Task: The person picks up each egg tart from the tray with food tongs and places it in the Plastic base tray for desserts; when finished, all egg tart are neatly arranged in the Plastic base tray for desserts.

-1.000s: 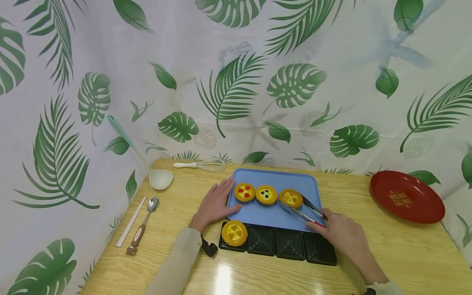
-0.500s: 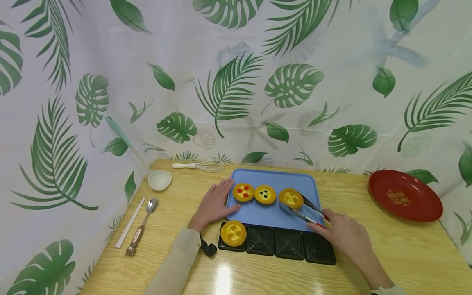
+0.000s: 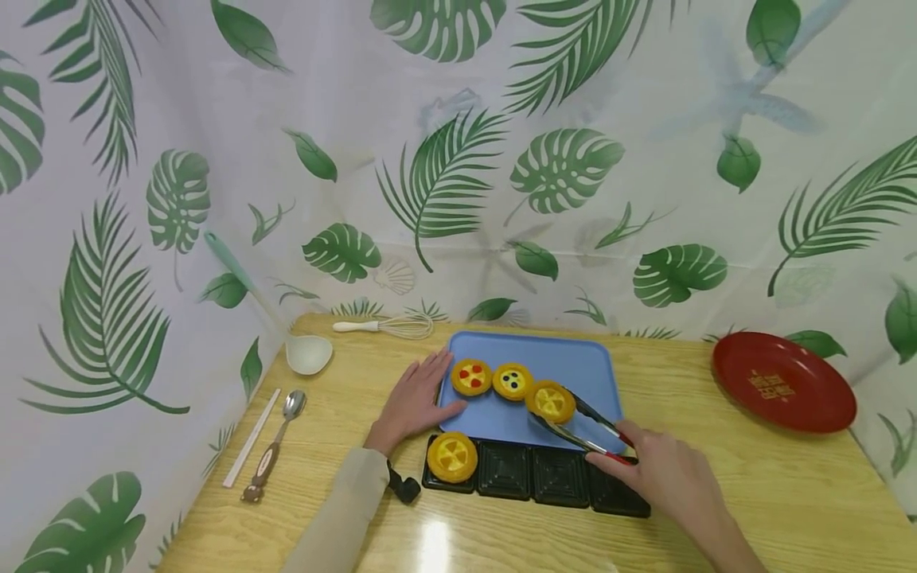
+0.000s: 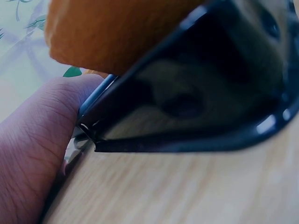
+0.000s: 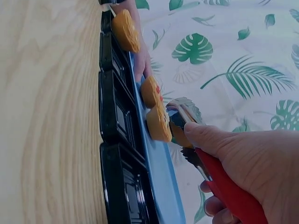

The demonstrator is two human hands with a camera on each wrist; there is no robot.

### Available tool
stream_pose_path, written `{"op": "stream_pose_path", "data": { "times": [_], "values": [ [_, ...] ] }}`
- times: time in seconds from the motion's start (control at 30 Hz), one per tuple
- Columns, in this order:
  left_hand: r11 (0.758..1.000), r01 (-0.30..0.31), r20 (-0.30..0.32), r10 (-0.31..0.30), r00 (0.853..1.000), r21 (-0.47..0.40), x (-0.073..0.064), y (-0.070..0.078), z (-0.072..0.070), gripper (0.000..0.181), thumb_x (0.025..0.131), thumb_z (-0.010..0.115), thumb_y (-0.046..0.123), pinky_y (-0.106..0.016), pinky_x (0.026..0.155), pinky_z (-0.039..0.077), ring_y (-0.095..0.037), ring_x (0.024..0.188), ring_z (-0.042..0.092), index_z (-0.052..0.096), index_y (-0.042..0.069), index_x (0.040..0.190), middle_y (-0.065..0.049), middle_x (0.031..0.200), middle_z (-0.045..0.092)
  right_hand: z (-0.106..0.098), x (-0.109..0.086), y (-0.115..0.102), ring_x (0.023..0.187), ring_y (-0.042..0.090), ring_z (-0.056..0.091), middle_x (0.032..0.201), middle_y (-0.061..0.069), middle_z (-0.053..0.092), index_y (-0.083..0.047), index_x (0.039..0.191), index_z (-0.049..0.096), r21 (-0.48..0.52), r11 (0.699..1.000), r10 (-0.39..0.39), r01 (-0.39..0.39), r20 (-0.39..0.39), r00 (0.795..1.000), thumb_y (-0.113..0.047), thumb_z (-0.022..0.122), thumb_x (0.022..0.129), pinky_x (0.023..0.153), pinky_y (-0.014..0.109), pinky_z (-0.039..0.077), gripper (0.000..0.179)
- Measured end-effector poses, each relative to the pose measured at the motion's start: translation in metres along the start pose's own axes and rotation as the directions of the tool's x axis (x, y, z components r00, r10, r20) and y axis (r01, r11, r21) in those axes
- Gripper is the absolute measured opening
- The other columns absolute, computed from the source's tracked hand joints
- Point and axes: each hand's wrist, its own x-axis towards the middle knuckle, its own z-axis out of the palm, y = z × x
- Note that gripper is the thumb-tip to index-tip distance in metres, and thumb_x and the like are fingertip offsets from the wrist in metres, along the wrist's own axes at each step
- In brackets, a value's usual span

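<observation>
My right hand point(image 3: 669, 471) grips red-handled metal tongs point(image 5: 229, 184). Between the tongs' tips, over the blue tray point(image 3: 587, 366), is an egg tart point(image 3: 550, 402) topped with yellow wedges. On the tray just left of it sit a tart with dark dots point(image 3: 512, 382) and a tart with red pieces point(image 3: 470, 377). My left hand point(image 3: 414, 399) rests at the tray's left edge, fingers extended. In front of the tray lies a black mold strip point(image 3: 505, 469) of square cups; another wedge-topped tart point(image 3: 452, 458) sits in its leftmost cup.
A red oval plate point(image 3: 784, 382) lies at the right. Along the left are a ladle point(image 3: 310, 354) leaning on the patterned cloth, a spoon point(image 3: 268, 461) and a white paper-wrapped stick point(image 3: 251, 438). A whisk point(image 3: 404, 326) lies at the back.
The tongs and the wedge-topped tart between them have moved left and toward the mold strip, close to the dotted tart. The left hand stays at the tray's edge.
</observation>
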Motion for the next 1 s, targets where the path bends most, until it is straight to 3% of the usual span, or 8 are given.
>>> {"op": "stream_pose_path", "data": {
  "times": [0.2, 0.4, 0.5, 0.63, 0.73, 0.83, 1.0],
  "values": [
    [1.0, -0.025, 0.003, 0.025, 1.0, 0.0, -0.001, 0.002, 0.004, 0.101, 0.095, 0.047, 0.076, -0.047, 0.13, 0.014, -0.025, 0.161, 0.018, 0.019, 0.014, 0.169, -0.003, 0.175, 0.018, 0.0, -0.011, -0.008, 0.053, 0.016, 0.047, 0.07, -0.001, 0.058, -0.01, 0.127, 0.069, 0.016, 1.0, 0.01, -0.011, 0.053, 0.999, -0.08, 0.064, 0.084, 0.041, 0.033, 0.036, 0.082],
    [0.999, -0.037, -0.018, 0.037, 0.999, 0.005, -0.001, 0.0, 0.002, 0.1, 0.095, 0.047, 0.076, -0.049, 0.129, 0.017, -0.027, 0.16, 0.021, 0.02, 0.013, 0.168, -0.004, 0.174, 0.02, 0.0, -0.02, -0.02, 0.051, 0.016, 0.048, 0.066, -0.002, 0.057, -0.014, 0.132, 0.069, 0.046, 0.999, 0.0, -0.002, 0.062, 0.998, -0.079, 0.066, 0.083, 0.042, 0.033, 0.035, 0.08],
    [1.0, -0.031, -0.023, 0.03, 0.999, -0.006, -0.001, -0.001, 0.0, 0.1, 0.095, 0.048, 0.075, -0.048, 0.129, 0.015, -0.027, 0.16, 0.02, 0.02, 0.013, 0.168, -0.003, 0.174, 0.02, 0.002, -0.022, -0.027, 0.053, 0.015, 0.051, 0.069, -0.003, 0.061, -0.016, 0.129, 0.069, 0.055, 0.998, -0.012, 0.008, 0.07, 0.997, -0.077, 0.067, 0.083, 0.042, 0.033, 0.04, 0.077],
    [1.0, -0.019, -0.012, 0.019, 1.0, 0.01, 0.0, -0.002, 0.0, 0.1, 0.095, 0.046, 0.077, -0.046, 0.13, 0.014, -0.025, 0.161, 0.018, 0.017, 0.015, 0.169, -0.001, 0.175, 0.017, 0.006, -0.027, -0.035, 0.052, 0.014, 0.05, 0.061, -0.006, 0.055, -0.017, 0.124, 0.071, 0.07, 0.998, -0.015, 0.008, 0.089, 0.996, -0.075, 0.07, 0.082, 0.043, 0.033, 0.042, 0.072],
    [1.0, -0.018, -0.011, 0.018, 1.0, 0.007, 0.0, -0.002, 0.0, 0.101, 0.095, 0.045, 0.077, -0.046, 0.13, 0.013, -0.024, 0.161, 0.017, 0.017, 0.016, 0.169, -0.001, 0.175, 0.017, 0.008, -0.03, -0.038, 0.059, 0.015, 0.06, 0.074, -0.002, 0.069, -0.017, 0.125, 0.073, 0.071, 0.997, -0.015, 0.007, 0.109, 0.994, -0.077, 0.07, 0.08, 0.048, 0.037, 0.049, 0.074],
    [1.0, -0.021, -0.016, 0.022, 1.0, 0.002, 0.001, -0.002, 0.001, 0.101, 0.095, 0.046, 0.077, -0.047, 0.13, 0.013, -0.025, 0.161, 0.018, 0.018, 0.015, 0.169, -0.002, 0.175, 0.017, 0.011, -0.032, -0.04, 0.078, 0.021, 0.072, 0.104, 0.004, 0.078, -0.019, 0.127, 0.073, 0.073, 0.997, -0.018, 0.008, 0.138, 0.99, -0.08, 0.069, 0.079, 0.06, 0.044, 0.059, 0.078],
    [1.0, -0.021, -0.019, 0.021, 1.0, -0.002, 0.0, -0.002, 0.001, 0.101, 0.095, 0.048, 0.076, -0.048, 0.13, 0.013, -0.026, 0.161, 0.018, 0.019, 0.014, 0.169, -0.003, 0.175, 0.018, 0.017, -0.035, -0.045, 0.089, 0.026, 0.075, 0.113, 0.008, 0.078, -0.02, 0.129, 0.072, 0.057, 0.998, -0.029, 0.019, 0.172, 0.985, -0.083, 0.065, 0.079, 0.067, 0.048, 0.061, 0.081]
  ]
}}
